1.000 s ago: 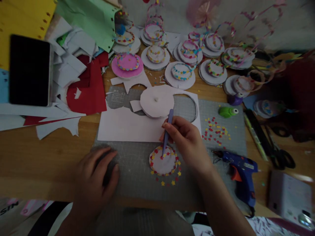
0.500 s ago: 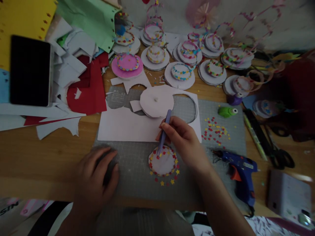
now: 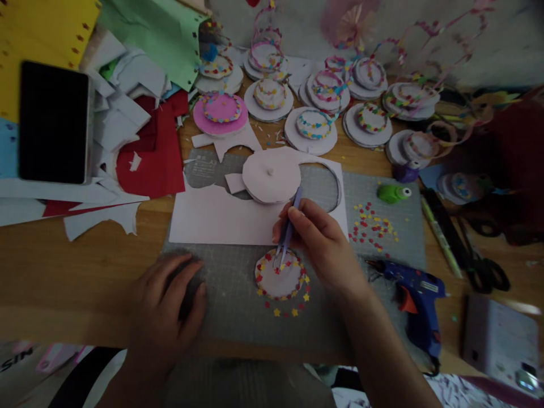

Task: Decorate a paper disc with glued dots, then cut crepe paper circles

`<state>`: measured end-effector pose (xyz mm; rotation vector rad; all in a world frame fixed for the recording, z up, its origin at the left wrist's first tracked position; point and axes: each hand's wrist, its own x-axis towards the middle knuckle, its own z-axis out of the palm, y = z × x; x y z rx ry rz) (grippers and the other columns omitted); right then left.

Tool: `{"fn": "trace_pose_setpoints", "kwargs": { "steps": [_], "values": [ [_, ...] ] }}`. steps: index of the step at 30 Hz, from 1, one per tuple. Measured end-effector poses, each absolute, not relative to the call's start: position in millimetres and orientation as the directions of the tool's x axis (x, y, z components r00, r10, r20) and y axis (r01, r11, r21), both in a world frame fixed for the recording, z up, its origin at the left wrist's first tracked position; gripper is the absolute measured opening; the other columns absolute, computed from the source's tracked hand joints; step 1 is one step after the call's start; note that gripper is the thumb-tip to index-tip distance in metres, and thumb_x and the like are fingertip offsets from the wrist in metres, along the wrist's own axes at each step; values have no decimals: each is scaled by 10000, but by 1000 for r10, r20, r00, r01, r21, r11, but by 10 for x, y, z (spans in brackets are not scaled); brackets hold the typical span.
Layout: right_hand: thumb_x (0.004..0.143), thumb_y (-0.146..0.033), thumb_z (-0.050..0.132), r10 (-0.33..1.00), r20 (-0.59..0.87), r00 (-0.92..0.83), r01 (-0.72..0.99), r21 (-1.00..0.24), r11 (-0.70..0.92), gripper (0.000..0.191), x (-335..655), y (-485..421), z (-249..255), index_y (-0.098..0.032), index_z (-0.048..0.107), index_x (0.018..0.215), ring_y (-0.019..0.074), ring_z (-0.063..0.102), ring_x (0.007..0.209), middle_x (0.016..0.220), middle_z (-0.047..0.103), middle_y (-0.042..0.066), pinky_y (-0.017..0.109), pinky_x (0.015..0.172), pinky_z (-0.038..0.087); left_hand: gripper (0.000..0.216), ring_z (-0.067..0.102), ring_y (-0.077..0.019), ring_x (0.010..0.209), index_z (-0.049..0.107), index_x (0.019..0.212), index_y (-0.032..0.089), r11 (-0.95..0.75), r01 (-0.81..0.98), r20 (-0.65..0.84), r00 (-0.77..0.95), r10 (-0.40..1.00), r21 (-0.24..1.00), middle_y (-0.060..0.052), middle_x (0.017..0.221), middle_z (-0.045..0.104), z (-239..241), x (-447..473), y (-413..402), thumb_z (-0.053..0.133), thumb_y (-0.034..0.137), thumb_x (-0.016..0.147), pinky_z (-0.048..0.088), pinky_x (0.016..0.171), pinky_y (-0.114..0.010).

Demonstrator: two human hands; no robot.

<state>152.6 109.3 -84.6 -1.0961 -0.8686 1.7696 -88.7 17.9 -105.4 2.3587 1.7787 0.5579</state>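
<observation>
Gripped in my right hand (image 3: 317, 241) is a pair of purple tweezers (image 3: 290, 226). Their tips point down over a round white paper disc (image 3: 278, 282) edged with red and yellow stars; a small red star shows at the tips, but whether it is pinched I cannot tell. Along the disc's lower right runs a curve of loose paper stars (image 3: 294, 312). My left hand (image 3: 168, 306) rests on the grey cutting mat (image 3: 229, 334), fingers apart and holding nothing. Beyond my right hand lies a white paper sheet (image 3: 216, 218) with cut-outs, bearing another white disc (image 3: 271, 177).
Loose red and yellow stars (image 3: 372, 226) lie right of the sheet, near a green punch (image 3: 393, 194). A blue glue gun (image 3: 419, 294), scissors (image 3: 484, 266) and a tablet (image 3: 53, 124) flank the work. Decorated paper hats (image 3: 310, 130) line the back.
My right hand and the tweezers have shifted slightly right, and the tweezers' tips are spread more visibly. The star-edged disc has moved slightly left and up. My left hand stays put.
</observation>
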Motion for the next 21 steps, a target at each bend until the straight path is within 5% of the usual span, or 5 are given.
{"fn": "trace_pose_setpoints", "kwargs": {
  "steps": [7, 21],
  "values": [
    [942, -362, 511, 909, -301, -287, -315, -867, -386, 159, 1554, 1097, -838, -218, 559, 895, 108, 531, 586, 699, 658, -23, 234, 556, 388, 283, 578, -336, 1015, 554, 1137, 170, -299, 900, 216, 238, 947, 317, -149, 1147, 572, -1054, -887, 176, 566, 187, 855, 471, 894, -530],
    [936, -323, 538, 917, -249, -312, -403, -839, -365, 114, 1557, 1076, -836, -220, 574, 901, 132, 622, 717, 790, 689, 1, 260, 659, 478, 282, 577, -340, 1025, 567, 1131, 161, -293, 903, 212, 233, 949, 315, -152, 1144, 577, -1066, -882, 185, 570, 190, 850, 464, 903, -523]
  ]
}}
